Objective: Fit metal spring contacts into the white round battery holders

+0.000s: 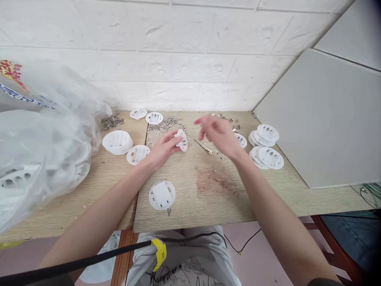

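My left hand (pixel 164 150) grips a round white plastic battery holder (pixel 183 140) between thumb and fingers, tilted up off the table. Above the wood to its right is my right hand (pixel 216 133), fingers apart and somewhat blurred, with nothing visible in it. A pair of metal tweezers (pixel 203 146) lies on the table between the two hands. Behind my left hand spreads a scatter of small metal contacts (pixel 166 124). Another white holder (pixel 162 195) lies nearer me, with a single loose metal contact (pixel 169 211) beside it.
Stacks of white discs stand left (pixel 116 141) and right (pixel 270 157). A bulging clear plastic bag (pixel 59 139) of holders fills the left side. A dark pile of metal parts (pixel 111 122) sits beside it. A grey panel (pixel 324 119) leans at right, and a black cable (pixel 119 252) crosses low in front.
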The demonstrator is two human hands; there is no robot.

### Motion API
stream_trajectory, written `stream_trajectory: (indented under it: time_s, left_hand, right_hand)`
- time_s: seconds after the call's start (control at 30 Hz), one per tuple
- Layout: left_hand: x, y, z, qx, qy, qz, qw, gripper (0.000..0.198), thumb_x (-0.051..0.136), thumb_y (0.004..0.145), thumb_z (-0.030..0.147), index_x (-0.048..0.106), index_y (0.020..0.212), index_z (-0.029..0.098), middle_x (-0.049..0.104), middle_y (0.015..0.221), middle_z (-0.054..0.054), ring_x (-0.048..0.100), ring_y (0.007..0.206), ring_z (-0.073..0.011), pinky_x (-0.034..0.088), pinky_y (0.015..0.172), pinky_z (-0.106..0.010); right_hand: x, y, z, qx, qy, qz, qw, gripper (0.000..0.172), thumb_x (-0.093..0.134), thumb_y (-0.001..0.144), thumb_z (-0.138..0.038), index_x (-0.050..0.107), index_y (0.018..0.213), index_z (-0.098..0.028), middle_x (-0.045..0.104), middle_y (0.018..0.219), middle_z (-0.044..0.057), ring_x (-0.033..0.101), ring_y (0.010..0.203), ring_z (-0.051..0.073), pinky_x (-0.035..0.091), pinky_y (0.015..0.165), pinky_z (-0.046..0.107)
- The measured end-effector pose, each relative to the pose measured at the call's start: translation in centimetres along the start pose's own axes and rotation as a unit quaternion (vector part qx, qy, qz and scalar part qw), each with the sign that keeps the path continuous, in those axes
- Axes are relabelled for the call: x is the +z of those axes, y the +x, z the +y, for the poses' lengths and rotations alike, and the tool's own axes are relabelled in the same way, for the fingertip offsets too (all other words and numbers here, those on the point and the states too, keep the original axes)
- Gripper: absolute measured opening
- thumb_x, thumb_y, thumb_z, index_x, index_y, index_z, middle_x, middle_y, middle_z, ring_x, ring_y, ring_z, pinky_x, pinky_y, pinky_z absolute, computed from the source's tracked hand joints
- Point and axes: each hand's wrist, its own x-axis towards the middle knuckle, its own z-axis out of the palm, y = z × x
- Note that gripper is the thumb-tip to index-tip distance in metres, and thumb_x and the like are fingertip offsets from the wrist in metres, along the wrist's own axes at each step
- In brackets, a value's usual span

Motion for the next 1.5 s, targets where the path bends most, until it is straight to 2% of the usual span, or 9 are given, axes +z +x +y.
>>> stream_trajectory:
  time_s: [0.07, 0.23, 0.37, 0.6, 0.7, 0.87, 1.07, 1.27, 1.5]
  left_hand:
    - [0.0, 0.0, 0.1, -0.002, -0.004, -0.011, 1.000, 0.041, 0.079, 0.072, 0.035, 0.070, 0.109, 0.018, 0.071, 0.102, -0.007, 0.065, 0.095, -0.0192, 0.053, 0.088, -0.035]
    - [-0.3, 0.2, -0.1, -0.004, 0.002, 0.010, 1.000, 0.043, 0.082, 0.071, 0.030, 0.071, 0.111, 0.020, 0.072, 0.100, -0.006, 0.066, 0.097, -0.0200, 0.053, 0.091, -0.037]
    - [-0.3, 0.3, -0.3, -0.008, 0.005, 0.021, 1.000, 0.045, 0.083, 0.069, 0.030, 0.071, 0.112, 0.021, 0.073, 0.101, -0.007, 0.066, 0.099, -0.0202, 0.053, 0.094, -0.039]
    - [-0.3, 0.3, 0.0, 0.000, -0.003, 0.008, 1.000, 0.040, 0.083, 0.071, 0.032, 0.073, 0.108, 0.019, 0.072, 0.099, -0.006, 0.067, 0.094, -0.0188, 0.055, 0.092, -0.038]
    - [-0.4, 0.3, 0.0, 0.000, 0.005, 0.004, 1.000, 0.040, 0.082, 0.072, 0.033, 0.072, 0.108, 0.019, 0.072, 0.099, -0.007, 0.067, 0.095, -0.0197, 0.055, 0.091, -0.038]
    - [-0.3, 0.2, -0.1, -0.007, 0.001, 0.013, 1.000, 0.040, 0.082, 0.072, 0.032, 0.071, 0.110, 0.020, 0.073, 0.102, -0.007, 0.067, 0.099, -0.0203, 0.055, 0.093, -0.038]
    - [-0.4, 0.2, -0.1, -0.008, -0.002, 0.008, 1.000, 0.043, 0.084, 0.070, 0.032, 0.072, 0.110, 0.020, 0.073, 0.099, -0.007, 0.067, 0.096, -0.0197, 0.054, 0.092, -0.037]
    - [-0.4, 0.2, -0.1, -0.003, 0.014, 0.006, 1.000, 0.048, 0.085, 0.069, 0.029, 0.071, 0.113, 0.019, 0.073, 0.100, -0.008, 0.068, 0.096, -0.0204, 0.052, 0.095, -0.040]
    - [-0.6, 0.2, -0.2, -0.001, 0.041, -0.008, 0.999, 0.054, 0.085, 0.069, 0.034, 0.070, 0.118, 0.018, 0.074, 0.105, -0.009, 0.067, 0.102, -0.0225, 0.050, 0.101, -0.043]
  right_hand:
    - [1.4, 0.6, 0.5, 0.021, 0.007, -0.020, 1.000, 0.026, 0.051, 0.097, -0.031, 0.069, 0.106, -0.014, 0.065, 0.071, 0.001, 0.058, 0.065, 0.013, 0.045, 0.065, 0.026]
    - [4.0, 0.4, 2.3, -0.010, -0.051, -0.029, 0.998, 0.028, 0.048, 0.093, -0.015, 0.071, 0.110, -0.014, 0.071, 0.094, 0.008, 0.063, 0.085, 0.018, 0.047, 0.082, 0.032]
    - [3.8, -0.4, 3.3, -0.033, -0.068, -0.043, 0.996, 0.036, 0.042, 0.094, -0.010, 0.069, 0.119, -0.012, 0.069, 0.094, 0.010, 0.064, 0.090, 0.020, 0.047, 0.086, 0.032]
    - [3.8, -0.8, 3.0, -0.079, -0.085, -0.046, 0.992, 0.041, 0.038, 0.094, -0.009, 0.067, 0.121, -0.015, 0.067, 0.097, 0.011, 0.062, 0.092, 0.021, 0.049, 0.086, 0.034]
    - [4.1, -0.8, 3.0, -0.063, -0.069, -0.045, 0.995, 0.045, 0.037, 0.090, -0.004, 0.065, 0.122, -0.017, 0.070, 0.099, 0.009, 0.064, 0.093, 0.020, 0.049, 0.087, 0.033]
    - [4.1, -0.9, 3.0, 0.029, -0.026, 0.025, 0.999, 0.027, 0.047, 0.094, -0.015, 0.066, 0.113, -0.018, 0.075, 0.091, 0.005, 0.068, 0.080, 0.019, 0.050, 0.084, 0.033]
    - [4.0, -1.1, 2.4, 0.018, -0.038, 0.026, 0.999, 0.019, 0.054, 0.095, -0.026, 0.071, 0.100, -0.019, 0.073, 0.073, 0.002, 0.064, 0.065, 0.015, 0.045, 0.070, 0.027]
    - [4.5, -1.3, 1.9, 0.011, -0.114, -0.020, 0.993, 0.023, 0.054, 0.092, -0.024, 0.074, 0.103, -0.020, 0.076, 0.097, 0.006, 0.066, 0.078, 0.020, 0.043, 0.068, 0.030]
    - [4.6, -1.3, 1.8, 0.011, -0.130, -0.017, 0.991, 0.024, 0.054, 0.094, -0.023, 0.074, 0.105, -0.020, 0.075, 0.100, 0.006, 0.066, 0.083, 0.020, 0.041, 0.069, 0.030]
